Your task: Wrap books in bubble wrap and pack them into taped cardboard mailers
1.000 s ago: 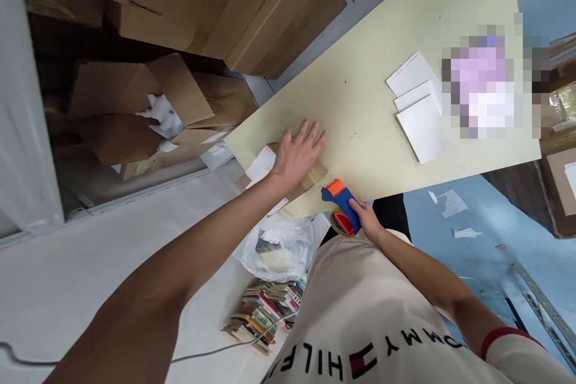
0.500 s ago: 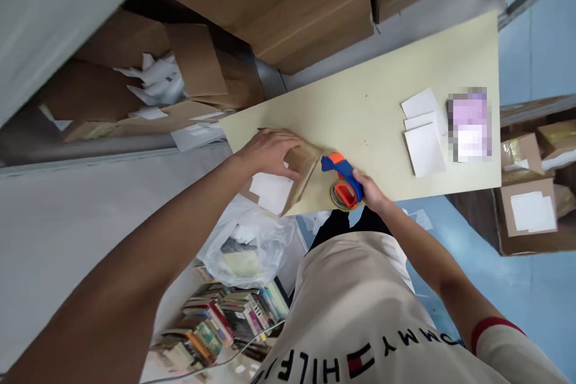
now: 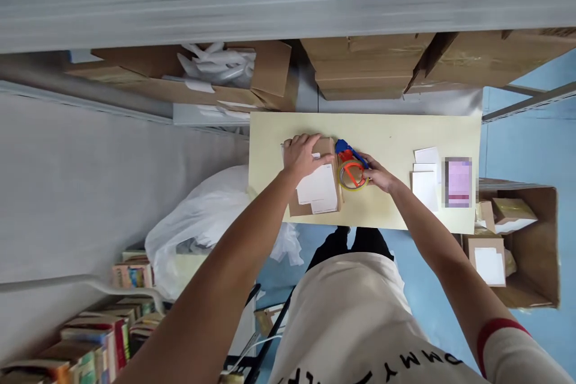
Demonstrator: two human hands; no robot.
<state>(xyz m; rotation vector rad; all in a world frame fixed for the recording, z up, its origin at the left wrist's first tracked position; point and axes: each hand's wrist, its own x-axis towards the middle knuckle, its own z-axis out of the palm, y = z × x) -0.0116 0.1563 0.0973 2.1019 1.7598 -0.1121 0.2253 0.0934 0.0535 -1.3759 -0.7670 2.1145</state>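
On the pale table, a closed cardboard box lies near the left end with white paper labels on its top. My left hand rests across the far part of this box, its fingers spread and its thumb apart. A blue and orange tape dispenser with a roll of tape is in my right hand, whose fingers are closed around its near right side. The dispenser is right beside the box's right edge; whether they touch I cannot tell.
White cards and a pixelated pinkish item lie at the right of the table. An open carton with small boxes stands right of it. Larger cartons line the back. A plastic bag and stacked books are left.
The view has levelled out. The tape dispenser has come closer to the box's right side and turned in my right hand. My left hand is still on the box, now lying straighter.
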